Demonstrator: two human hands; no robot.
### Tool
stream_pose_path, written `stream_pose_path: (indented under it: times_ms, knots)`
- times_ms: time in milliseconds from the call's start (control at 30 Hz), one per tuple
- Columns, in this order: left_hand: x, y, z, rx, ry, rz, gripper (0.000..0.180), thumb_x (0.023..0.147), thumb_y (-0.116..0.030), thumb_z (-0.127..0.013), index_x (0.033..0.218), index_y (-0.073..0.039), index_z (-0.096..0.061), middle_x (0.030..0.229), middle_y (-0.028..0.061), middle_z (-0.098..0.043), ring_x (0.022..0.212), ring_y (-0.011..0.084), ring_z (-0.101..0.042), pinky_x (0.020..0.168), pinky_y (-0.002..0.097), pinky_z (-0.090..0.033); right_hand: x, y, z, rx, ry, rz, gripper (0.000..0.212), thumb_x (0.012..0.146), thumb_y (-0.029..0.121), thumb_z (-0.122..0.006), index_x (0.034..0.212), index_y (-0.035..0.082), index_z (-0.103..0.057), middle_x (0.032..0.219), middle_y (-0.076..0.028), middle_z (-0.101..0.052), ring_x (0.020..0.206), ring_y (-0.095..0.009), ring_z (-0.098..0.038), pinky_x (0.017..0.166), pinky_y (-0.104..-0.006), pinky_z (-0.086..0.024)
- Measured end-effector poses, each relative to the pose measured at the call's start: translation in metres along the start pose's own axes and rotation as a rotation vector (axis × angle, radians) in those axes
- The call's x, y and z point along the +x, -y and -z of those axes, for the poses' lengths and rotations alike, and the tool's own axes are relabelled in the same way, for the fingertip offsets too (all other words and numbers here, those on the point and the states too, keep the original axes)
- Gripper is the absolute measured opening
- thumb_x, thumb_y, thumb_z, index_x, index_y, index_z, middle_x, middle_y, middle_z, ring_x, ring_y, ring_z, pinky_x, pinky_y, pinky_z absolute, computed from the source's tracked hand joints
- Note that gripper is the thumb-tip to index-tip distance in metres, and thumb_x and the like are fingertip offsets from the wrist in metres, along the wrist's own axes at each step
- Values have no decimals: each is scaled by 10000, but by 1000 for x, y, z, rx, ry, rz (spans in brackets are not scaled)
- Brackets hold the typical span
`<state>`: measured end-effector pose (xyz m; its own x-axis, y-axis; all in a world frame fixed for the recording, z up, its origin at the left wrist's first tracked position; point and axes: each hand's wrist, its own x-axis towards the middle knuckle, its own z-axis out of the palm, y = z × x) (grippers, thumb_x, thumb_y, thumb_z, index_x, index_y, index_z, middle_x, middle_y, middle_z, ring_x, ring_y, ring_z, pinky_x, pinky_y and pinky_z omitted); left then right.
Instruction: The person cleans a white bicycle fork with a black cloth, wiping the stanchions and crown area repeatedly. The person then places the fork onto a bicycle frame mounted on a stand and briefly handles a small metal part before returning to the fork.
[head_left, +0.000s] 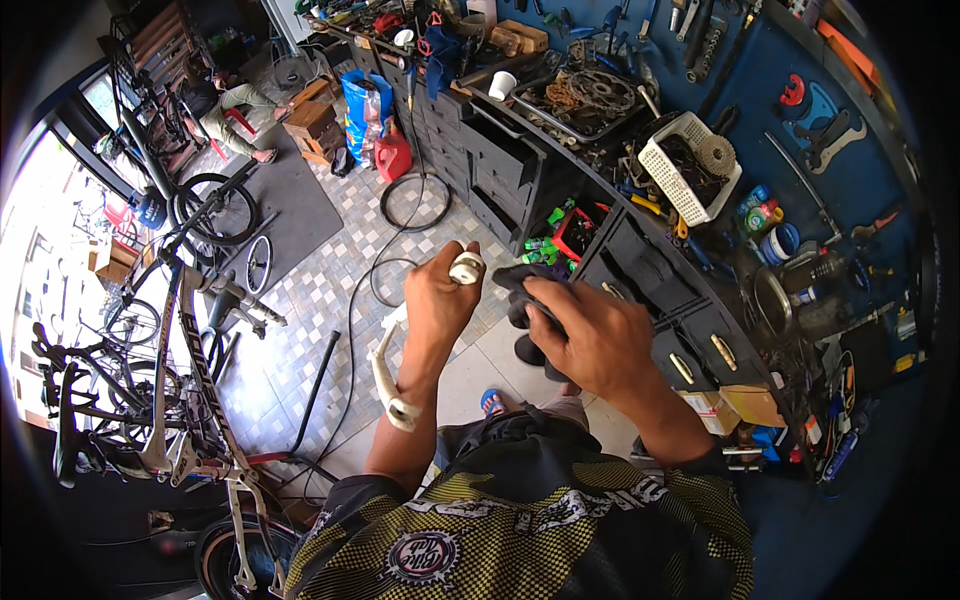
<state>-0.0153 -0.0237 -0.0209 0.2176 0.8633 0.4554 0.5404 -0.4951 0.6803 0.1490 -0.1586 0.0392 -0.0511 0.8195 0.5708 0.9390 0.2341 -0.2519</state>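
In front of my body, my left hand (440, 295) is closed around a curved white bike part (384, 375). One knobbed end sticks out above my fist, and the other, with a round hole, hangs beside my forearm. My right hand (597, 335), just to the right, pinches a dark cloth (520, 290) between thumb and fingers. The cloth droops below the fingers and is apart from the white part. Part of it is hidden behind my hand.
A light bike frame (185, 370) stands close on my left. On the right runs a dark workbench with drawers (640, 265), a white basket (690, 205) of parts and a tray (520, 95) of chains. A hose (355, 340) crosses the tiled floor. Another person (225, 110) sits far left.
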Motion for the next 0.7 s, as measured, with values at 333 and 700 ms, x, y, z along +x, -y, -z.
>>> stream_pose_path:
  times_ms: [333,700]
  knots:
    - [-2,29,-31,164,252,246,248,903,-295,-685,924,-54,-737,861,272,-728,829,493,-704,740,549,-574,20,-32,-64,-122,77,218,277,942,253,-674,1192,135,-701,745,-92,-642,573,-264,-705,460,-383,-546]
    - [-16,17,18,15,362,310,267,881,-196,-709,825,65,-695,807,338,-670,832,512,-687,748,546,-557,45,-144,-39,-392,461,-340,180,973,274,-647,1099,149,-676,905,-127,-767,874,-386,-741,696,-481,-590]
